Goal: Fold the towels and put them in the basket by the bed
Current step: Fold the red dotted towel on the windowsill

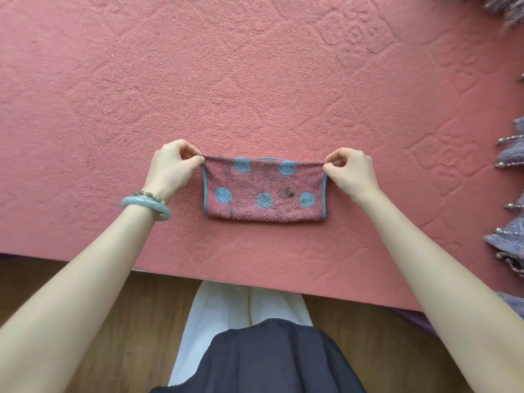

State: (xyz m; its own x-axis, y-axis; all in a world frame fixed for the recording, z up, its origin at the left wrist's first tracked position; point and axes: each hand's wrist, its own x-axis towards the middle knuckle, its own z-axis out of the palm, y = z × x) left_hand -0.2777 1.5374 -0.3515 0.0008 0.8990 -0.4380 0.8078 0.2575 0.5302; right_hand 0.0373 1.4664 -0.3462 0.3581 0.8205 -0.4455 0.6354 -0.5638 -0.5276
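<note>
A small pink towel [263, 191] with blue dots and a blue border lies folded in half on the pink bed cover [255, 80], its fold toward me. My left hand [170, 165], with a pale green bangle on its wrist, pinches the towel's far left corner. At the far right corner my right hand [351, 173] pinches the cloth the same way. Both far corners are drawn taut between the hands. No basket is in view.
The bed's near edge [198, 275] runs across below the towel, with wooden floor [99, 321] under it. Purple fringed cloth [510, 222] with bead tassels hangs along the right edge. My white trousers and dark top fill the bottom middle.
</note>
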